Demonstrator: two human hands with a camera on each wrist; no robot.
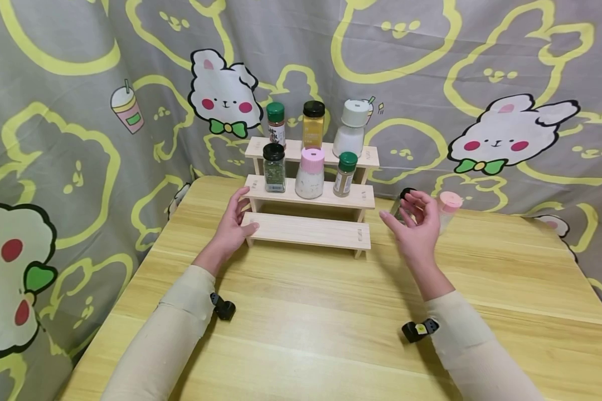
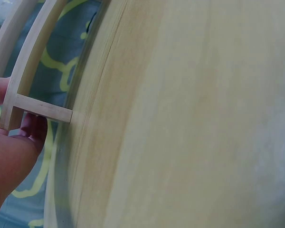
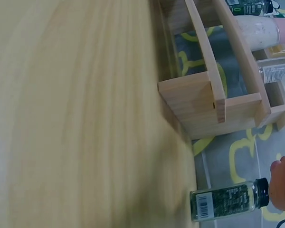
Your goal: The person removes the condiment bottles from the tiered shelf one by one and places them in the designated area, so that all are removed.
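A three-tier wooden spice rack [image 1: 306, 229] stands on the table. My left hand [image 1: 233, 225] grips its left end, thumb on top of the lowest step and fingers round the side. My right hand [image 1: 417, 225] is right of the rack, thumb spread from the bent fingers, holding nothing. Just behind it stands a spice jar with a black cap [image 1: 408, 192], partly hidden by the fingers. In the right wrist view this jar [image 3: 225, 201] holds dark green flakes, and the fingertips [image 3: 282, 183] are right by its cap. A pink-capped shaker [image 1: 450, 205] stands beyond the hand.
The middle step carries a black-capped herb jar [image 1: 275, 170], a pink-capped shaker [image 1: 311, 175] and a green-capped jar [image 1: 345, 177]. On the top step are a green-capped jar [image 1: 276, 125], a yellow jar [image 1: 313, 127] and a white shaker [image 1: 351, 131]. A patterned curtain [image 1: 301, 44] hangs behind.
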